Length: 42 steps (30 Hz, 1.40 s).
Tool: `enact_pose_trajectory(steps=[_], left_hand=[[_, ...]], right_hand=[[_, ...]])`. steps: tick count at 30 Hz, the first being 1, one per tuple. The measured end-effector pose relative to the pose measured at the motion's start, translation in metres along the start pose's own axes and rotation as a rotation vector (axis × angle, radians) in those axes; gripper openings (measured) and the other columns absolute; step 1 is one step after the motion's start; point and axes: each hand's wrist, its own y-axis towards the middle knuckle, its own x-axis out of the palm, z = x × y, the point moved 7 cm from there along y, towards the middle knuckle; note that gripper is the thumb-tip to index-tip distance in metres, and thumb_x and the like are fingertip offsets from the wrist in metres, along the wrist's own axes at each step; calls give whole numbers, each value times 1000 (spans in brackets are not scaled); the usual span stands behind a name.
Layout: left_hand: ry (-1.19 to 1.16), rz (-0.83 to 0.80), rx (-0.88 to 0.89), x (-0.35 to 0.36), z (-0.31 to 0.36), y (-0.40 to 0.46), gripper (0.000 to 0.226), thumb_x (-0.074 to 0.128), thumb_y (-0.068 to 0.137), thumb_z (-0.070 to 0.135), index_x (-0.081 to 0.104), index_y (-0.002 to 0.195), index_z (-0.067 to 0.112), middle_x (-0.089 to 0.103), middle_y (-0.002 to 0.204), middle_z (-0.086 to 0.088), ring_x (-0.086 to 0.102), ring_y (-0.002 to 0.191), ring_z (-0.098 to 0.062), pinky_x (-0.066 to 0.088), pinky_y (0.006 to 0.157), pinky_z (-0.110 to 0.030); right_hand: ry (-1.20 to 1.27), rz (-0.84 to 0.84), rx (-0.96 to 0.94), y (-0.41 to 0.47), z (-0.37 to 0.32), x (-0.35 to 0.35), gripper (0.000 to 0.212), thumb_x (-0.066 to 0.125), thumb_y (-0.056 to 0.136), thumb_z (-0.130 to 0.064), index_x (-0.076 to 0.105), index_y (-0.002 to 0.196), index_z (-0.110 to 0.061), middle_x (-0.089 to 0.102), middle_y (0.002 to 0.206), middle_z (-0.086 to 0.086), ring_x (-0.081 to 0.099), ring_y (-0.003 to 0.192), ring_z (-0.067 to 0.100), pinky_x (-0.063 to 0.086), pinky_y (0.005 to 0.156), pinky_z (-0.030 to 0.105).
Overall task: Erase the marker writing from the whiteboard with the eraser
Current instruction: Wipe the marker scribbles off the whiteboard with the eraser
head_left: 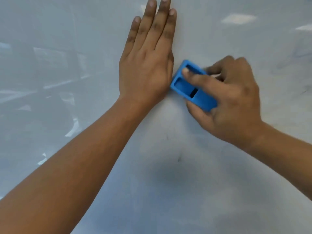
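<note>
A: Far left: only glare and ceiling reflections on the board [50,73]. No marker there.

B: Next, the left hand [146,65]?

A: Flat, palm down, fingers [152,22] straight and together, nothing held. Probably steadying the board, or bracing against the push of the wipe.

B: Then the eraser [191,85]?

A: Blue, lying on the board just right of that hand's heel, near corner touching it or nearly so; hard to tell which. Hollow back facing up, so the wiping face presumably down, where needed.

B: Held how?

A: Right hand [234,102] clamped on it: thumb under the near long edge, index finger laid across the top into a recess, other fingers curled over the far edge. Likely for pressing down while sliding. Slightly blurred, so seemingly mid-stroke.

B: Anything legible? Brand, label?

A: None. No logo visible on the eraser. No readable writing anywhere.

B: Marker left?

A: Two tiny dark flecks [179,159] below the hands, grey smear around them. Faint scribbled lines [300,54] at the far right edge, too pale to read.

B: So, progress?

A: Mostly wiped, by the look. Flecks and right-edge traces apparently remaining.
</note>
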Motion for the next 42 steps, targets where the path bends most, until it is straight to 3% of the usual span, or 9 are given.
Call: enact_pose_trajectory(steps=[7,16,22,25,29,32,36,40,42], left_hand=[[-4,-4,-21,-1,-1,0,54,30,100,11,34,154,6,35,162,-11,29,152,-27,14,126,-39],[17,-36,-60,3,-5,-5,53,28,102,19,38,153,9,42,158,-8,35,149,-27,18,126,-36],[-14,-11,-59,-5,1,-1,54,32,96,12,48,148,10,55,147,-3,50,137,-24,30,119,-34],[47,-36,-47,-1,-3,-1,56,30,98,13,38,153,10,42,158,-5,35,149,-24,17,126,-35],[14,-4,-46,-1,0,-6,48,36,101,14,46,147,5,49,152,-12,43,144,-29,22,123,-37],[-13,12,-46,-4,-3,-5,48,39,98,10,51,144,4,56,146,-11,50,139,-30,30,121,-38],[9,-37,-34,-3,3,0,54,33,98,12,41,151,8,46,156,-6,39,147,-25,20,125,-35],[17,-27,-24,0,-4,0,56,32,100,15,34,155,8,36,161,-9,28,152,-27,12,126,-37],[1,3,-6,1,-1,-1,55,32,101,15,33,155,6,34,162,-12,27,152,-29,12,126,-38]], right_hand=[[75,-498,-472,-159,-81,37,22,59,96,-24,73,113,-26,71,98,-3,54,62,23,46,58,36],[22,-17,96,-74,-14,6,42,73,83,-33,67,121,-17,52,107,5,47,79,29,41,68,44],[99,-488,-284,-179,-126,55,20,71,88,-25,74,107,-24,68,91,-3,55,65,23,45,62,35],[136,-344,-232,-131,-122,56,22,64,92,-26,72,111,-20,68,91,2,53,68,27,43,61,38],[115,-84,-28,-57,-98,53,35,64,87,-23,65,120,-14,63,97,8,45,73,28,37,62,41],[132,-262,-231,-107,-134,67,23,58,94,-18,70,113,-18,65,95,2,47,70,26,38,63,39],[54,-562,-413,-185,-143,67,38,35,102,-15,70,105,-28,62,92,-5,51,70,21,44,64,36],[62,-324,-276,-115,-83,32,17,60,95,-27,70,108,-22,66,94,4,51,71,28,41,62,39],[-40,-116,-105,-63,-18,1,32,68,89,-34,67,115,-17,63,103,9,52,77,32,43,66,43]])
